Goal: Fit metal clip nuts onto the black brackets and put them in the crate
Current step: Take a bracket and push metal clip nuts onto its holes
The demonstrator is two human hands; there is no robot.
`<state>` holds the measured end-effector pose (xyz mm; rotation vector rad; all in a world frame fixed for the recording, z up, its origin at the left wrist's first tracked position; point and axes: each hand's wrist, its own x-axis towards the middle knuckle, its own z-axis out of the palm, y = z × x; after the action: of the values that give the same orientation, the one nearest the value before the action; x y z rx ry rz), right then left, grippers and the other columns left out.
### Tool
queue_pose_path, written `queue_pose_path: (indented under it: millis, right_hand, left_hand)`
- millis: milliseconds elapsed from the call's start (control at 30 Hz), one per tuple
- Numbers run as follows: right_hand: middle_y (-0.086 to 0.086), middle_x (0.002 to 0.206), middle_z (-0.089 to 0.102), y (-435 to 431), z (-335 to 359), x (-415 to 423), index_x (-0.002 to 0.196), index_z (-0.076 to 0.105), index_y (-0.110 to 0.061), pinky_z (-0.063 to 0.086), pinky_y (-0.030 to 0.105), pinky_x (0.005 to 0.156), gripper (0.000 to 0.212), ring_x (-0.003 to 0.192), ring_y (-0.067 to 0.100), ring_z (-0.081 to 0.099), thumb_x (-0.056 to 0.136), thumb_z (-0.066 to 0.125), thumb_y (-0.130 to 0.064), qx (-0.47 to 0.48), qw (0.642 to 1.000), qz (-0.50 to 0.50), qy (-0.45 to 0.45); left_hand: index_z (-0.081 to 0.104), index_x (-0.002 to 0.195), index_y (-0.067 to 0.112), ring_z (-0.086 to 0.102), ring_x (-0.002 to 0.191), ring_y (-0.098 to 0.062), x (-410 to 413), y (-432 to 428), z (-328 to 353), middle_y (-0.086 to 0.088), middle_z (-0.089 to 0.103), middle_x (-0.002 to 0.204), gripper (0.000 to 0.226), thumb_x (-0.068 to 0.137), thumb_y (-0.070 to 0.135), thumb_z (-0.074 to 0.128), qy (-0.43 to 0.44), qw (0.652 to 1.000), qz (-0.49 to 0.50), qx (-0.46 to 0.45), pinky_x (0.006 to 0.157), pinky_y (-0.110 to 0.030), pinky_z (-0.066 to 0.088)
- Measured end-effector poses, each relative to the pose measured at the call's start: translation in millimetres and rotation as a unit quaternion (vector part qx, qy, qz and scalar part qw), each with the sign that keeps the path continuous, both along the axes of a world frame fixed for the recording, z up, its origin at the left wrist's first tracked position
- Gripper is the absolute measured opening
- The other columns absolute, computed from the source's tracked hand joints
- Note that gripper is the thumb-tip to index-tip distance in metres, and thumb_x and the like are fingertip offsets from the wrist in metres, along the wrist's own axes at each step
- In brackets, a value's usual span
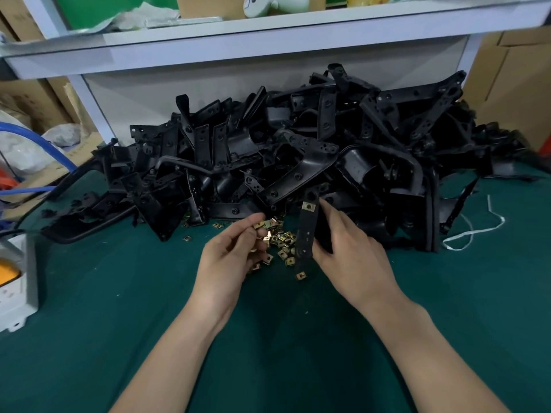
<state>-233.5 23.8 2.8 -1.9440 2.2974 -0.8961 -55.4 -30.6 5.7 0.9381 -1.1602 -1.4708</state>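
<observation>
My right hand (pixel 348 248) grips a long black bracket (pixel 307 236), held nearly upright over the green table. A brass clip nut (pixel 309 206) sits on its top end and another (pixel 301 275) on its bottom end. My left hand (pixel 235 251) pinches a clip nut (pixel 259 225) between thumb and fingertips, just left of the bracket. Under both hands lies a small heap of loose clip nuts (pixel 283 239). Behind them rises a big pile of black brackets (pixel 298 150). No crate is in view.
A white shelf frame (pixel 268 46) stands behind the pile. At the table's left edge sits a grey box with an orange part (pixel 15 281). Blue hose (pixel 44 144) and cardboard boxes lie further left. A white string (pixel 474 231) trails on the green mat (pixel 119 293) at right.
</observation>
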Motion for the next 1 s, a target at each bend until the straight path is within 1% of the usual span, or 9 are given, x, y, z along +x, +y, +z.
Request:
queue_pose_path:
  millis: [133,233,367,467,600,767,867,933,1000]
  right_hand:
    - [-0.005,0.136,0.057,0,-1,-1,0.156,0.026,-0.028,0.052,0.040,0.072,0.064,0.099,0.026,0.069,0.100,0.049,-0.051,0.004,1.000,-0.002,0.004]
    - [-0.005,0.136,0.057,0,-1,0,0.156,0.025,-0.029,0.052,0.040,0.073,0.064,0.100,0.026,0.069,0.101,0.049,-0.050,0.006,1.000,-0.001,0.004]
    - [-0.005,0.136,0.057,0,-1,-1,0.156,0.027,-0.029,0.052,0.041,0.075,0.064,0.101,0.027,0.069,0.100,0.048,-0.052,0.009,1.000,-0.001,0.000]
    - [-0.005,0.136,0.057,-1,-1,0,0.156,0.026,-0.029,0.054,0.043,0.078,0.065,0.102,0.027,0.068,0.099,0.046,-0.054,0.016,1.000,0.000,-0.002]
    - [-0.006,0.138,0.056,-1,0,0,0.155,0.026,-0.030,0.055,0.045,0.081,0.065,0.105,0.028,0.068,0.098,0.045,-0.055,0.019,1.000,0.000,-0.003]
    - [-0.006,0.137,0.057,-1,0,0,0.155,0.026,-0.030,0.055,0.044,0.078,0.066,0.102,0.027,0.068,0.097,0.044,-0.057,0.019,1.000,0.001,0.001]
    - [-0.006,0.137,0.056,-1,0,0,0.155,0.026,-0.030,0.054,0.043,0.077,0.065,0.105,0.027,0.067,0.098,0.046,-0.055,0.020,1.000,-0.001,0.001]
    - [-0.006,0.138,0.056,-1,1,-1,0.155,0.027,-0.030,0.054,0.043,0.077,0.065,0.105,0.028,0.067,0.099,0.049,-0.054,0.019,1.000,-0.002,0.000]
    - [-0.006,0.137,0.056,-1,1,-1,0.155,0.025,-0.030,0.055,0.043,0.078,0.065,0.105,0.027,0.067,0.099,0.050,-0.053,0.024,1.000,-0.002,0.004]
  left_hand:
    - [0.074,0.110,0.008,0.063,0.074,-0.013,0,-1,2,-0.005,0.072,0.089,0.027,0.102,0.002,0.049,0.051,0.997,-0.015,0.056,0.070,-0.025,0.057]
    - [0.074,0.111,0.006,0.063,0.073,-0.012,1,-3,2,-0.005,0.071,0.090,0.021,0.099,0.005,0.057,0.088,0.993,-0.028,0.077,0.068,-0.025,0.057]
    - [0.075,0.107,0.008,0.063,0.073,-0.009,2,-3,0,-0.003,0.069,0.086,0.020,0.099,0.015,0.058,0.070,0.996,-0.027,0.056,0.071,-0.023,0.057]
    - [0.074,0.104,0.005,0.062,0.072,-0.010,3,-3,-1,-0.004,0.069,0.083,0.025,0.100,0.022,0.057,0.058,0.996,-0.030,0.067,0.069,-0.023,0.057]
    - [0.073,0.109,0.000,0.062,0.069,-0.012,3,-3,0,-0.006,0.070,0.083,0.030,0.104,0.022,0.053,0.052,0.995,-0.030,0.076,0.067,-0.023,0.057]
    - [0.074,0.106,0.002,0.061,0.068,-0.011,3,-4,0,-0.004,0.069,0.081,0.030,0.104,0.023,0.053,0.064,0.992,-0.050,0.095,0.065,-0.023,0.057]
    - [0.076,0.095,0.012,0.057,0.067,-0.010,6,-4,3,0.003,0.059,0.079,0.028,0.101,0.027,0.053,0.138,0.973,-0.123,0.139,0.064,-0.025,0.055]
    - [0.074,0.087,0.018,0.054,0.066,-0.009,11,-3,5,0.006,0.053,0.079,0.029,0.101,0.025,0.050,0.239,0.936,-0.184,0.183,0.065,-0.026,0.053]
    - [0.072,0.086,0.019,0.053,0.066,-0.009,14,-1,7,0.008,0.052,0.078,0.030,0.101,0.019,0.046,0.323,0.896,-0.228,0.203,0.068,-0.027,0.052]
